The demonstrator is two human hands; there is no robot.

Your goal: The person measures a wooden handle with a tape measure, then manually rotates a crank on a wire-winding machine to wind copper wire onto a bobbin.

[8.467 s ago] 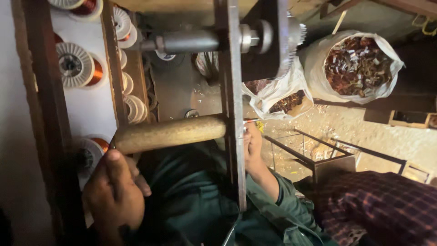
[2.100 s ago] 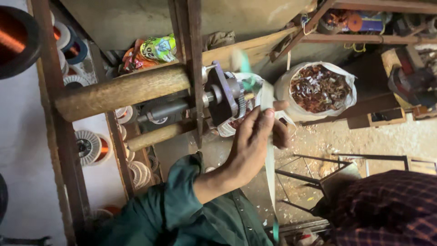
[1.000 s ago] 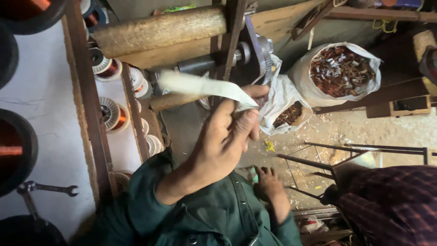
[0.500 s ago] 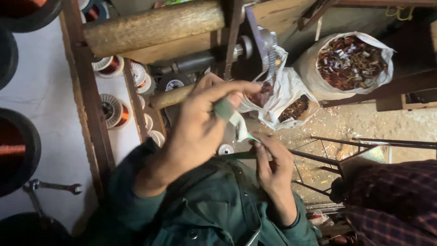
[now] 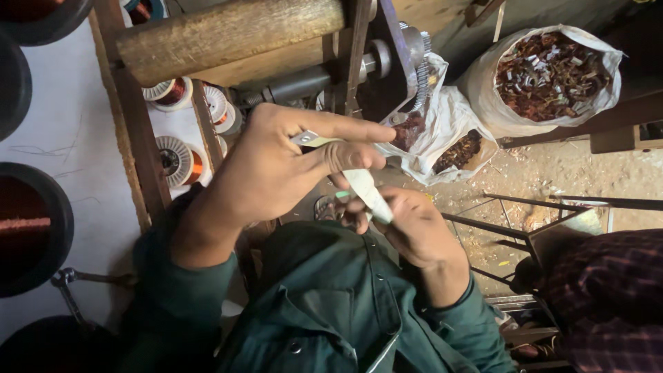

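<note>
1. Since half a second ago, the left hand (image 5: 276,166) has drawn slightly away from the right hand (image 5: 414,231), so more of the pale strip (image 5: 362,190) shows between them; the view has barely shifted.
2. Left grip: thumb and bent forefinger pinch the upper end of the pale strip, other fingers curled loosely; clenched on the strip, not released.
3. Right grip: fingers closed round the lower end of the strip, just above the green jacket (image 5: 331,304); whether the fingertips pinch it or only cradle it I cannot tell.
4. Strip's place: held in the air between both hands, in front of the chest, below the winding machine's metal shaft (image 5: 304,83) and wooden roller (image 5: 228,34).
5. Key relation: its long axis runs on a slant from the left hand, upper and nearer the machine, down to the right hand, nearer the body; the left hand is the nearer one to the shaft.
6. Around: copper wire spools (image 5: 176,159) on the bench at left; white sacks of scrap (image 5: 545,76) on the floor at right; another person's checked sleeve (image 5: 608,290) at lower right.
</note>
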